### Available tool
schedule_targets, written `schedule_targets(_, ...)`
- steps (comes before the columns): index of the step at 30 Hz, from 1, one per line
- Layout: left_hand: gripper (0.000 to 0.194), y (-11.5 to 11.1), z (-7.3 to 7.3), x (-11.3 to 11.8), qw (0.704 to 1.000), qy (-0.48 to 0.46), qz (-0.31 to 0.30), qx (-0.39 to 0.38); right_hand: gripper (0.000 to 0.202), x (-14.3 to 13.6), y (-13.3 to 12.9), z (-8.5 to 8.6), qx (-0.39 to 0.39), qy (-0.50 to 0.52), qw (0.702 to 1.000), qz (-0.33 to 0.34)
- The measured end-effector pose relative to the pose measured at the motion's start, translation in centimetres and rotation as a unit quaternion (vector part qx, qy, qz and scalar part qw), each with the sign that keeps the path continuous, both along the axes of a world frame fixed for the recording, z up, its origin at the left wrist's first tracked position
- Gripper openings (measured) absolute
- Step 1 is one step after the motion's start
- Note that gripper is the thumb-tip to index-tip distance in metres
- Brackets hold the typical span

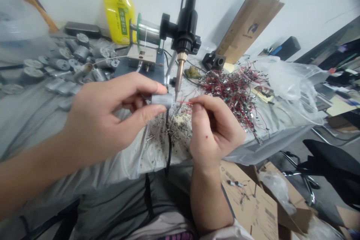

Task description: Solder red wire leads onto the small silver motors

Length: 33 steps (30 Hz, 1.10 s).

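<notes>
Between thumb and fingers, my left hand (112, 108) grips a small silvery motor (162, 101) lying sideways, its end turned to the right. A thin red wire (184, 102) is pinched in my right hand (215, 127), and its far end reaches the motor's end. Directly over that spot, the tip of a soldering iron (179, 75) points down from a black stand; whether it touches the wire or motor I cannot tell. Behind my left hand, a solder spool (149, 32) with a green rim sits above a metal feeder block (142, 55).
Many silvery motors (81, 52) are heaped at the left. To the right lies a tangled pile of red and black wires (230, 90). A yellow bottle (119, 15), a tall cardboard holder (250, 26) and a plastic bag (289, 82) stand around. Solder debris (177, 131) covers the table front.
</notes>
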<state>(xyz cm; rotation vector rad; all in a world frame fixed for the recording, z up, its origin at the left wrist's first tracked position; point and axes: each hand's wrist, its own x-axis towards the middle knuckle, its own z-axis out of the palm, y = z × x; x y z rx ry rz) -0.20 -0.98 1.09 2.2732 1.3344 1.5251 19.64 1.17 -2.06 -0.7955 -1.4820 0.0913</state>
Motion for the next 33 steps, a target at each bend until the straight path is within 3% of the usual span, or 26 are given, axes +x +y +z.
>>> schedule_targets(33, 0.017, -0.01, 0.21, -0.04, 1.0, 0.005, 0.001, 0.007, 0.017, -0.11, -0.01, 0.08, 0.002, -0.006, 1.0, 0.023)
